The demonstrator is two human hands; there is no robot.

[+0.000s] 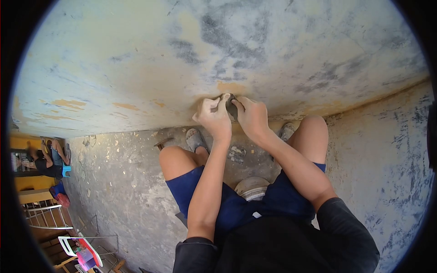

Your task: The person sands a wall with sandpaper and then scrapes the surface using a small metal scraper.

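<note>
Both of my hands are together low on the worn, patchy wall point(150, 54). Between them is a small dark grey piece point(232, 108) that looks like folded sandpaper. My left hand point(215, 117) is closed, with the thumb and fingertips pinching the left side of the piece. My right hand point(253, 116) grips its right side, fingers curled. Part of the piece is hidden by the fingers. An orange-tan patch point(231, 86) of bare wall shows just above the hands.
A pale round bucket point(252, 187) stands between my legs. A small tool point(164, 143) lies on the stained floor point(123, 173) near my left foot. At far left a person point(44, 161) sits on a blue stool point(66, 170). A folding chair point(84, 255) stands lower left.
</note>
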